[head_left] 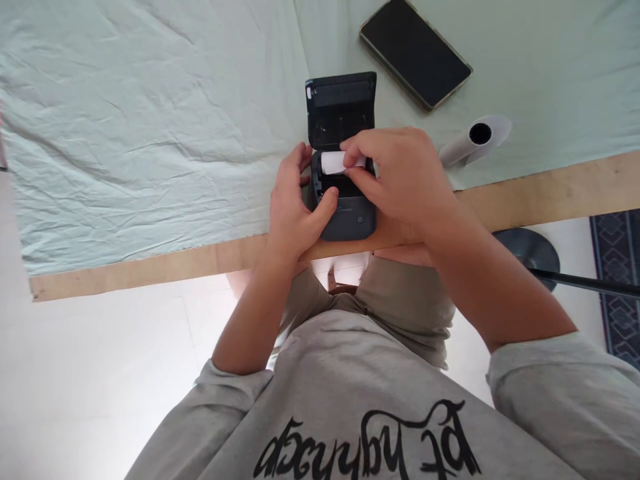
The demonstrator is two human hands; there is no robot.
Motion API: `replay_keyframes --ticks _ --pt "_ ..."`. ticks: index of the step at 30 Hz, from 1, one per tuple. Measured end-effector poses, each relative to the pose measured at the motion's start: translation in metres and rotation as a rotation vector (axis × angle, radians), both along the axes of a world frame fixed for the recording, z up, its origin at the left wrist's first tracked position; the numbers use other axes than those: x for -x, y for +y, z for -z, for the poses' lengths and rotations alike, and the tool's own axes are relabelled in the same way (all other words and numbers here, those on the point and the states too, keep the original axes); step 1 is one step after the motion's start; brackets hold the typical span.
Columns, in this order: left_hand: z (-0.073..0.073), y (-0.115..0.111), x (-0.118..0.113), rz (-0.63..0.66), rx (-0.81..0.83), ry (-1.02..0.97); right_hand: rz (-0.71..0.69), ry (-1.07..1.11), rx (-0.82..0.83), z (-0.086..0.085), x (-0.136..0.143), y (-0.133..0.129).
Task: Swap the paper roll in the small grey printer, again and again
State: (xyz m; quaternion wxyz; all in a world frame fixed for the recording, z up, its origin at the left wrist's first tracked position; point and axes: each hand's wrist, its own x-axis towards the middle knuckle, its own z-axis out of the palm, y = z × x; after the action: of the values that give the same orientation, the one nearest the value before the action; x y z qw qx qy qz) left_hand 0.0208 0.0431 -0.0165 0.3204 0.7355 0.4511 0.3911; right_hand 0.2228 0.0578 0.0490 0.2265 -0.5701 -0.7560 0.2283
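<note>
A small dark receipt printer [349,223] sits at the table's front edge, its lid [341,110] raised and tipped back. My left hand [295,203] grips the printer's left side, with the thumb over its front rim. Between the thumb and fingers of my right hand [395,167] is a small white paper roll [332,163], lying at the opening of the paper compartment. The fingers cover the roll's right end. Whether it rests on the compartment floor I cannot tell.
A black phone [416,53] lies at the back right. Right of the printer is another white paper roll [457,147] with a dark core and a loose end. Pale green cloth [150,133] covers the table behind a bare wooden edge [150,264]. A round black base [530,253] stands on the floor.
</note>
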Motion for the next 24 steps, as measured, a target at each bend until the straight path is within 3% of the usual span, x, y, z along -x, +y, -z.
replay_keyframes --ticks 9,17,20,24 --pt "-0.004 0.0 -0.003 -0.02 0.053 -0.152 -0.092 0.162 -0.155 -0.006 -0.004 -0.027" --pt "-0.002 0.0 0.0 0.014 0.041 -0.051 -0.139 0.231 -0.221 0.01 -0.004 -0.051" --pt "-0.002 0.0 0.0 0.016 0.022 -0.025 -0.094 0.344 -0.181 0.015 -0.004 -0.051" --pt "-0.004 0.001 0.0 0.037 0.018 -0.016 0.136 0.512 -0.17 0.02 -0.005 -0.034"
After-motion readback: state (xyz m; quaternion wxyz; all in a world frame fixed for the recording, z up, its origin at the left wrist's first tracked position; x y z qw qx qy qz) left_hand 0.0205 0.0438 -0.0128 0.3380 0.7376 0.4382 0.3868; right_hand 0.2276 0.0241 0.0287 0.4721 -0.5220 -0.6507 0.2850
